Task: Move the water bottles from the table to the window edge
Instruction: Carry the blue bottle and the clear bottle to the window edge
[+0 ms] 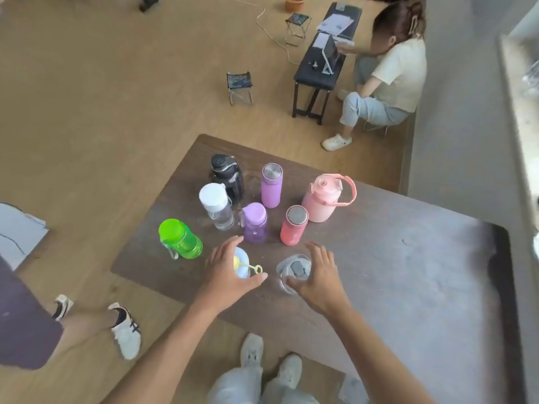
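Note:
Several water bottles stand on the dark table (393, 258). Nearest me are a light blue bottle (243, 262) with a yellow loop and a clear bottle (291, 272) with a grey lid. My left hand (226, 272) curves around the blue bottle, fingers spread, seemingly not closed on it. My right hand (318, 275) curves around the clear bottle in the same way. Behind them stand a green bottle (180, 239), a translucent purple bottle (255, 223), a coral bottle (294, 225), a white-capped clear bottle (217, 205), a lilac flask (271, 185), a black bottle (227, 176) and a pink jug (323, 199). The window edge (522, 118) runs along the right.
A person (388, 77) sits at a low black bench (318, 71) beyond the table. Another person's legs and shoes (125, 330) stand to my left. Two small folding stools (239, 86) are on the wood floor. A grey wall lies between table and window edge.

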